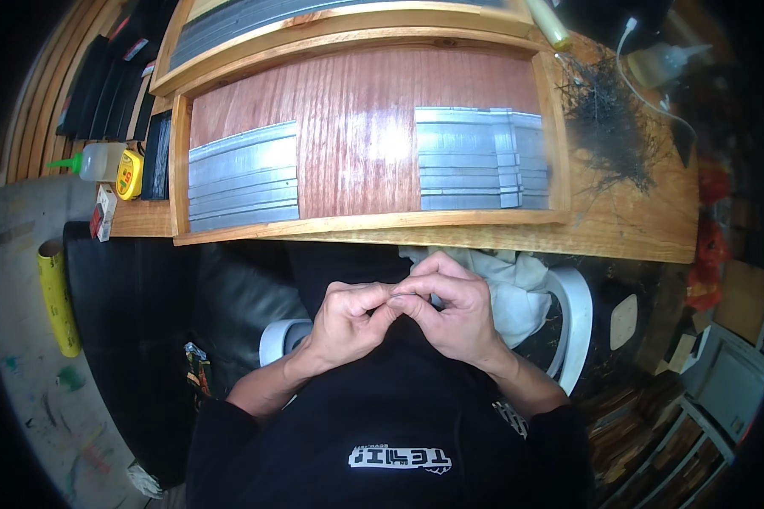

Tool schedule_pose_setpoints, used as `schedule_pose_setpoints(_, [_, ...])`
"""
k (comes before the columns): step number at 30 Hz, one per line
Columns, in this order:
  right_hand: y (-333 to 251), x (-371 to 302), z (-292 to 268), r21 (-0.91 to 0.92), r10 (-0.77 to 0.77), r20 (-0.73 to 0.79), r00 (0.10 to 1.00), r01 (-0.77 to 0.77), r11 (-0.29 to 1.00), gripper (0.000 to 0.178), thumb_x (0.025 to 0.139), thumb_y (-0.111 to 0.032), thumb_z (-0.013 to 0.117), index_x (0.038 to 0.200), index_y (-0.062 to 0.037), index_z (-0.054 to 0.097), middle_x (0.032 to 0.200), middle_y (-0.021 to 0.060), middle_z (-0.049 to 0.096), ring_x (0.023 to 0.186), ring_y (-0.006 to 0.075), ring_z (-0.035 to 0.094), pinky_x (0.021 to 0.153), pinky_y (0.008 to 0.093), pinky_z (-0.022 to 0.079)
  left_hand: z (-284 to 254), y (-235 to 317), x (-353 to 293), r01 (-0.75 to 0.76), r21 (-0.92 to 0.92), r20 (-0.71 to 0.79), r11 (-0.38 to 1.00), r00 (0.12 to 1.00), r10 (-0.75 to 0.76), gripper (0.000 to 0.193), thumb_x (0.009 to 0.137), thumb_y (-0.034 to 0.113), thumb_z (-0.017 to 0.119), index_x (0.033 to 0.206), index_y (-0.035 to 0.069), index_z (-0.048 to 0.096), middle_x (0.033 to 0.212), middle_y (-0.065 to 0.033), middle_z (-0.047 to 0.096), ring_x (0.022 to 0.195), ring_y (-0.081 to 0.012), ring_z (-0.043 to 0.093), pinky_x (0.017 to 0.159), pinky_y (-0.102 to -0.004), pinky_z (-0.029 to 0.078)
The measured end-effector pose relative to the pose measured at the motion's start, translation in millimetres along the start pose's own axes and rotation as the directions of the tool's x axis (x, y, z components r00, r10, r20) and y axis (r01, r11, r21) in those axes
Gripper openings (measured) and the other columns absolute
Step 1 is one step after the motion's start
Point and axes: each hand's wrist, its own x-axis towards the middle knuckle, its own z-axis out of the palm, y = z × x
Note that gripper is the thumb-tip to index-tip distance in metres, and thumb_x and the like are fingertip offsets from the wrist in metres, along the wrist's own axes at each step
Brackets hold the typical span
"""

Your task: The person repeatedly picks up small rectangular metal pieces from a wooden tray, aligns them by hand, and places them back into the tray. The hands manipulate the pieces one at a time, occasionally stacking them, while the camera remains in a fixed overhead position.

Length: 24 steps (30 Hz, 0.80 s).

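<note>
My left hand [352, 324] and my right hand [456, 307] meet in front of my body, just below the near edge of the table. Both are closed, thumbs and forefingers pinched together at the tips. A thin dark sliver shows between them, too small to name. Beyond the hands lies a shallow wooden tray [365, 227] with a reddish-brown wood bottom. Inside it, grey flat strips [242, 174] are laid side by side at the left. More grey strips [463, 161] fill the right side, with one short piece lying crosswise over them.
Behind stands another wooden frame [356, 38] with grey strips. A heap of thin dark strands [607, 123] and a clear bottle [654, 64] are at the right. Left are a green-tipped bottle [102, 161], a yellow tape measure [129, 174] and black strips [102, 89]. A white chair arm [573, 327] flanks me.
</note>
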Motion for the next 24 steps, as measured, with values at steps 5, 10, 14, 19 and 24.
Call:
schedule_pose_setpoints(5, [-1.2, 3.0, -2.1, 0.057, 0.006, 0.052, 0.999, -0.009, 0.998, 0.014, 0.089, -0.003, 0.081, 0.102, 0.0003, 0.080, 0.090, 0.0050, 0.066, 0.075, 0.0124, 0.063, 0.064, 0.0253, 0.049, 5.2, -1.3, -6.7, -0.034, 0.023, -0.086, 0.999, 0.996, 0.036, 0.013, 0.094, 0.000, 0.075, 0.106, -0.003, 0.077, 0.079, -0.0156, 0.074, 0.065, -0.0180, 0.070, 0.058, -0.0290, 0.051])
schedule_pose_setpoints(10, [2.1, 1.6, -8.2, 0.052, 0.028, 0.105, 0.994, -0.033, 0.998, 0.014, 0.088, -0.002, 0.081, 0.102, -0.0005, 0.080, 0.090, 0.0047, 0.066, 0.076, 0.0122, 0.063, 0.064, 0.0250, 0.049, 4.6, -4.9, -9.6, -0.017, 0.030, -0.050, 0.999, 0.999, 0.019, 0.017, 0.093, 0.000, 0.075, 0.110, -0.003, 0.077, 0.083, -0.0170, 0.076, 0.069, -0.0199, 0.074, 0.061, -0.0289, 0.054])
schedule_pose_setpoints(14, [1.4, 3.5, -11.6, 0.047, 0.038, 0.130, 0.991, -0.045, 0.998, 0.013, 0.087, 0.000, 0.082, 0.100, -0.0004, 0.080, 0.090, 0.0046, 0.067, 0.076, 0.0118, 0.063, 0.064, 0.0250, 0.049, 4.2, -6.1, -10.6, 0.008, 0.018, -0.012, 1.000, 1.000, -0.008, 0.018, 0.094, 0.000, 0.074, 0.112, -0.004, 0.076, 0.089, -0.0181, 0.078, 0.077, -0.0228, 0.078, 0.066, -0.0292, 0.058])
schedule_pose_setpoints(19, [-1.8, 4.2, -14.0, 0.041, 0.098, 0.143, 0.985, -0.104, 0.994, 0.016, 0.081, 0.000, 0.088, 0.095, -0.0023, 0.081, 0.088, 0.0046, 0.068, 0.081, 0.0135, 0.066, 0.069, 0.0260, 0.052, 5.1, 3.1, -6.8, -0.007, -0.007, -0.025, 1.000, 1.000, 0.007, 0.014, 0.094, -0.001, 0.073, 0.107, -0.006, 0.076, 0.091, -0.0177, 0.079, 0.081, -0.0220, 0.079, 0.070, -0.0283, 0.059])
schedule_pose_setpoints(24, [-2.0, 4.8, -15.6, 0.035, 0.079, 0.151, 0.985, -0.085, 0.996, 0.017, 0.080, 0.000, 0.088, 0.096, -0.0023, 0.081, 0.089, 0.0052, 0.069, 0.080, 0.0141, 0.067, 0.069, 0.0261, 0.053, 4.1, 0.0, -7.4, -0.028, 0.023, -0.014, 0.999, 1.000, 0.028, 0.018, 0.094, -0.001, 0.074, 0.111, -0.004, 0.076, 0.089, -0.0190, 0.078, 0.078, -0.0250, 0.078, 0.067, -0.0308, 0.058])
